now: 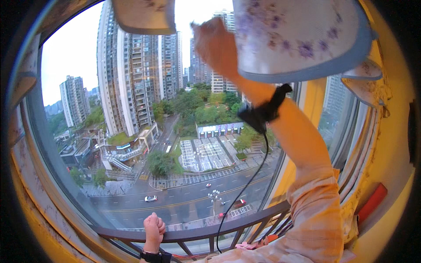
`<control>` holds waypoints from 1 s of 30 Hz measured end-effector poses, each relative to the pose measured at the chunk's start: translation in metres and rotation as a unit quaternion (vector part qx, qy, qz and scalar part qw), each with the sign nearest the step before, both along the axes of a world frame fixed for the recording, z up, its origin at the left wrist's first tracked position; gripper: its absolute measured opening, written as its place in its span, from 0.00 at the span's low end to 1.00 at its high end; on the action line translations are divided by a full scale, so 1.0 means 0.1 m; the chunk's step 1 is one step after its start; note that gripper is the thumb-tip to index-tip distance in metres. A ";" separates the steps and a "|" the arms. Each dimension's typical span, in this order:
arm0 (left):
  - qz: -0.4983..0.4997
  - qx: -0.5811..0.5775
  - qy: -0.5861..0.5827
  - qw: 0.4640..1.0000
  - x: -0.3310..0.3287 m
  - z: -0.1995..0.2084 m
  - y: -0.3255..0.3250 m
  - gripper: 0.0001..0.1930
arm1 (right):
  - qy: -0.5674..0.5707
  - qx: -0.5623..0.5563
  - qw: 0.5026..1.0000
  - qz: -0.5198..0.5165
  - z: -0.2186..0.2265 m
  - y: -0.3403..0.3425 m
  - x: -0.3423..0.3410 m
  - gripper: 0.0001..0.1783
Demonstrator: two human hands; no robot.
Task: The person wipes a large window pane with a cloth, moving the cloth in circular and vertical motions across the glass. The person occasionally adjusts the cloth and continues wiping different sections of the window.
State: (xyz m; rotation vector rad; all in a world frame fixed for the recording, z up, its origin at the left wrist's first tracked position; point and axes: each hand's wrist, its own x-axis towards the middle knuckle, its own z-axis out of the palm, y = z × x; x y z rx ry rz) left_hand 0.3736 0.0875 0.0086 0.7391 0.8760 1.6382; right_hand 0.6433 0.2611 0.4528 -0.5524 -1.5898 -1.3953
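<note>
My right hand [215, 46] is raised high in front of the window glass [131, 171], beside a hanging white curtain valance [285, 44] with purple flowers and a blue-grey edge. Motion smears its fingers, so I cannot tell whether they hold anything. A black strap [265, 109] with a cable [250, 182] goes round that forearm. Low at the left, my left hand [154, 230] is closed in a fist next to the dark railing [197, 236]. Nothing shows sticking out of it. A black band [155, 256] sits on this wrist.
Another valance panel [144, 17] hangs at the upper left. Curtains [357, 144] gather at the right, near a red object [372, 201]. Pink and orange things [263, 241] lie by the railing. Far below, outside, are a road [175, 204], trees and tall buildings [131, 74].
</note>
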 end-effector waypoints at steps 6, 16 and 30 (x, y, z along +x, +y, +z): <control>0.057 0.020 0.001 0.998 -0.22 -0.02 0.01 0.21 | -0.071 0.057 0.995 0.051 0.03 0.04 0.03 0.11; 0.028 0.038 -0.039 0.998 -0.26 -0.07 -0.01 0.21 | -0.061 -0.011 0.935 0.349 0.57 0.05 -1.20 0.08; 0.005 0.017 -0.038 0.999 -0.26 -0.04 -0.01 0.20 | 0.100 0.098 0.988 0.065 0.82 -0.39 -1.63 0.13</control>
